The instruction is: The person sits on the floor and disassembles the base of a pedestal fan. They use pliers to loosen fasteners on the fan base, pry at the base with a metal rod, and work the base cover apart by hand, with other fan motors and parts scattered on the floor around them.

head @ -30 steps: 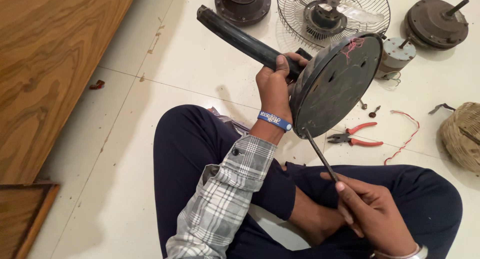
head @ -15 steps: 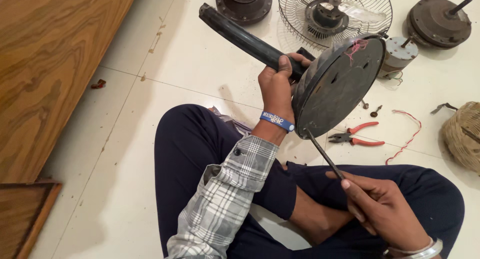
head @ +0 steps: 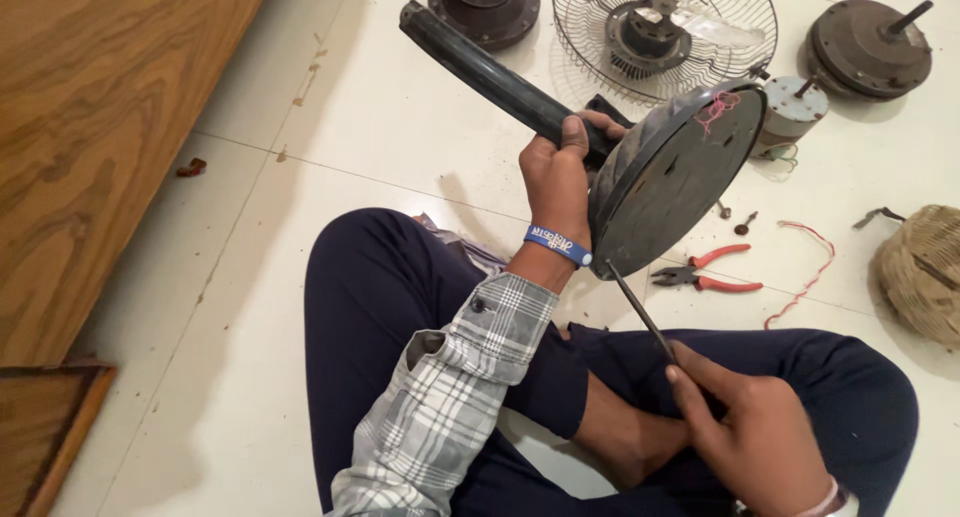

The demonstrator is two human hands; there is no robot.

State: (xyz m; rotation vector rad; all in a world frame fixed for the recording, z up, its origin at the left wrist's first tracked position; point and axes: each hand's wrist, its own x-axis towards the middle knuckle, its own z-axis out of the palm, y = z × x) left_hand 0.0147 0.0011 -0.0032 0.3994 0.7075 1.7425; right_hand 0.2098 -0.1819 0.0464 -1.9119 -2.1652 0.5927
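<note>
My left hand (head: 556, 172) grips the black pole (head: 480, 69) of a fan stand where it joins the round dark base (head: 675, 182). The base is tilted up with its flat underside toward me. A bit of red thread clings near its top edge. My right hand (head: 762, 439) holds a screwdriver (head: 640, 312) by its handle. The thin shaft points up and left, and its tip touches the lower rim of the base. I sit cross-legged on the floor in dark trousers.
Red-handled pliers (head: 705, 274), two small screws and a red wire (head: 800, 277) lie on the white tiles. A wire fan guard (head: 665, 32), a small motor (head: 790, 107), two round motor housings (head: 868, 47) and a woven basket (head: 925, 272) sit beyond. Wooden furniture (head: 90, 127) stands left.
The view has shifted slightly. My right hand and the screwdriver stay at the base's lower rim, and my left hand keeps its grip on the pole.
</note>
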